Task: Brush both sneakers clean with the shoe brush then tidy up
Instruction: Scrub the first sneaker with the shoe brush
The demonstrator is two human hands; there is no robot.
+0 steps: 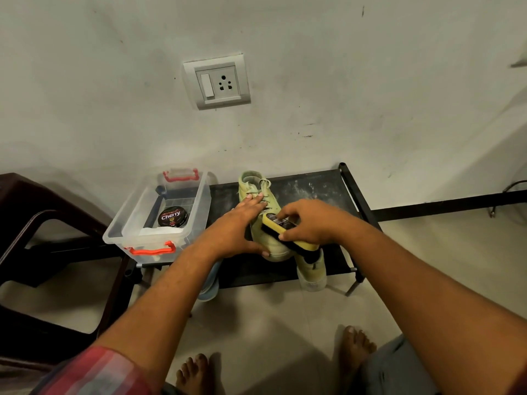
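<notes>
Lying on the black rack point(313, 183) with its toe toward the person, the pale green sneaker point(258, 192) is steadied by the left hand point(242, 226). That hand is laid flat, with straight fingers over the laces and the thumb spread by the toe, probably so the shoe cannot slide under the strokes. The shoe brush point(272, 223) is gripped across its yellow back by the right hand point(310, 223), with the bristles set against the shoe's side. The second sneaker point(312, 273) hangs over the rack's front edge, seemingly awaiting its turn. A clear box point(114, 235) holding a polish tin point(172, 216) is set just beside the sneakers, lidless and ready for tidying.
</notes>
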